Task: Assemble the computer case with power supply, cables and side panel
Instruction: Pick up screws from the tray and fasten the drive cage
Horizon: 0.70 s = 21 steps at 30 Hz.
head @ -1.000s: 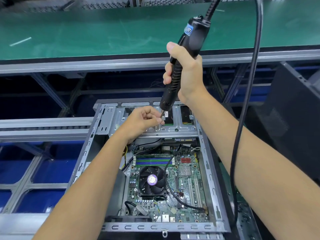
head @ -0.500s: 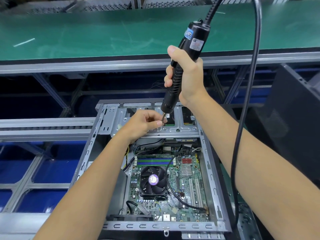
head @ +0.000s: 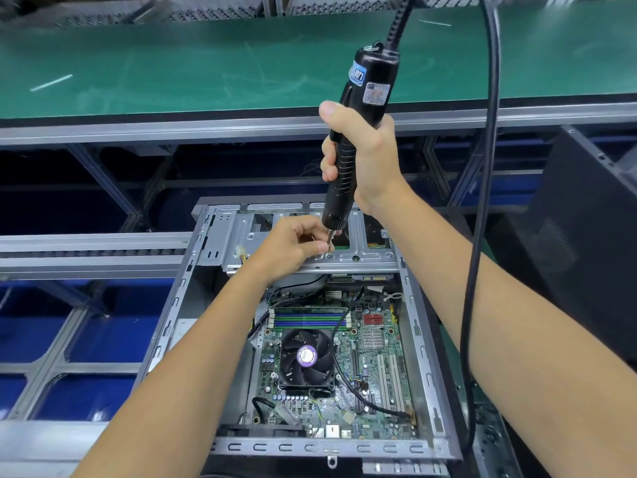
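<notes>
A green surface (head: 172, 63) runs across the top of the frame, edged by a grey metal rail, with dark framing and blue bins beneath it at the left. The open computer case (head: 427, 339) lies in the lower centre, its motherboard (head: 372, 367) and black fan (head: 306, 357) facing up. A dark side panel (head: 586, 243) stands at the right edge of the frame.

Above the case's far end, the right hand (head: 365, 157) is wrapped around a black electric screwdriver (head: 358, 132), held nearly upright with its bit pointing down at the metal drive bracket (head: 344, 253) that spans the case's upper end. Its thick black cord (head: 482, 201) loops from the top of the frame down the right side. The left hand (head: 293, 243) sits just left of the bit, fingertips pinched together at the tip; whatever they hold is too small to make out.

A blue label and a pale sticker sit on the screwdriver's upper body, and a purple sticker on the fan hub; their writing is unreadable.
</notes>
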Available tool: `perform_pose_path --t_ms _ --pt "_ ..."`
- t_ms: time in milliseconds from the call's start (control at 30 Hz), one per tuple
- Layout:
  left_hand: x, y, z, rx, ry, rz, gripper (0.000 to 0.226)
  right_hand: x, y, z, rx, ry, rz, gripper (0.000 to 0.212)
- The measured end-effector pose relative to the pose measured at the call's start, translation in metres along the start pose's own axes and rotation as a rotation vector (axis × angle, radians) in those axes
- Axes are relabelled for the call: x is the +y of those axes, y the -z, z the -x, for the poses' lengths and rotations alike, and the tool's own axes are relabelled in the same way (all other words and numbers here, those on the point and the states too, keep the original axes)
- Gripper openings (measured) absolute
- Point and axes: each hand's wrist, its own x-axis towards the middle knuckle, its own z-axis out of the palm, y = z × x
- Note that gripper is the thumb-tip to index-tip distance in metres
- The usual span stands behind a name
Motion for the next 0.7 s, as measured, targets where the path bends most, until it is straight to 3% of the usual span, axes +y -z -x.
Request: perform_pose_path --t_ms 67,367,467,600,700 --pt "0.001 0.0 -0.001 -0.006 -0.007 -0.027 0.013 0.001 0.0 0.0 -0.02 0.001 0.028 0.025" --pt "0.006 0.004 0.0 0.024 -0.009 -0.105 0.041 0.01 0.0 0.003 -0.076 -0.016 0.122 0.025" --pt "0.004 0.008 0.001 0.087 -0.03 -0.152 0.04 0.013 0.001 0.004 -0.078 -0.023 0.125 0.025" --pt "0.001 0.005 0.001 0.041 -0.025 -0.209 0.032 0.016 0.0 0.004 -0.083 -0.03 0.129 0.026" --pt "0.0 0.003 -0.001 0.051 -0.042 -0.24 0.045 0.019 -0.001 0.004 -0.093 -0.031 0.133 0.027"
